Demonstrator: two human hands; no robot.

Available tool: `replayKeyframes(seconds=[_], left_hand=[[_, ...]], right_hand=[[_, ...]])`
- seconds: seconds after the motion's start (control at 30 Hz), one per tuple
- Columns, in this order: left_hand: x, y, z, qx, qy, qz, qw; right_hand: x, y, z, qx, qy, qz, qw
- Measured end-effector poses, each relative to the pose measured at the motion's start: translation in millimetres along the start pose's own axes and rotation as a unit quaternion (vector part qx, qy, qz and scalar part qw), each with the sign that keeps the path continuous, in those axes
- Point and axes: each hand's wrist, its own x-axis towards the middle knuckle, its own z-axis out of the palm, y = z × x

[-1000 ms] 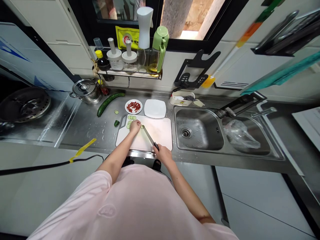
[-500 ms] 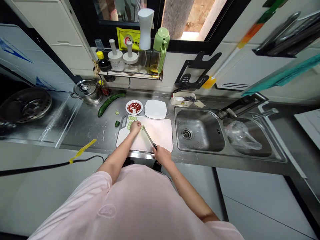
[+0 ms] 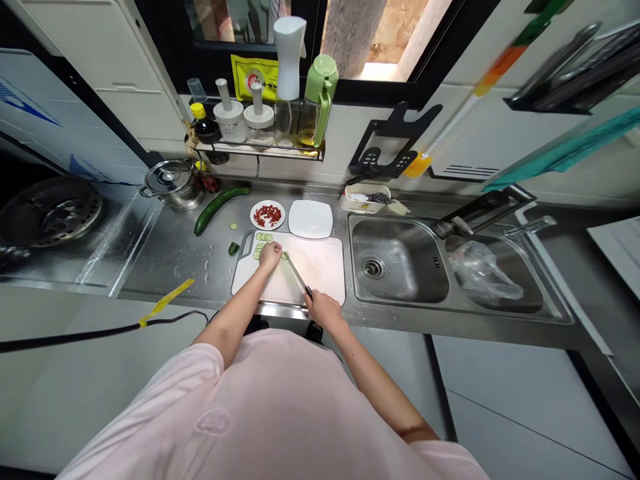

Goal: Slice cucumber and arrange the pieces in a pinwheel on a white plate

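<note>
Cucumber slices (image 3: 265, 237) lie at the far left of the white cutting board (image 3: 320, 267), on a steel counter (image 3: 170, 260) beneath a window. Bare board extends rightward, its right edge near the sink (image 3: 405, 270). The left hand (image 3: 271, 256) is beside the slices; I cannot tell whether its fingertips meet. The right hand (image 3: 324, 309) is clamped around the knife (image 3: 297, 273). 2 plates, 1 white (image 3: 310, 219) and 1 with red pieces (image 3: 267, 215), limit room beyond the board.
</note>
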Motion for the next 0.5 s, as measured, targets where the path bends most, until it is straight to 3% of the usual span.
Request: replayKeyframes(seconds=[0.5], left_hand=[[0.5,2.4,-2.7,0.001,-0.006,-0.002,1.0]], right_hand=[[0.7,-4.3,-1.3,0.002,0.004,0.005,1.0]])
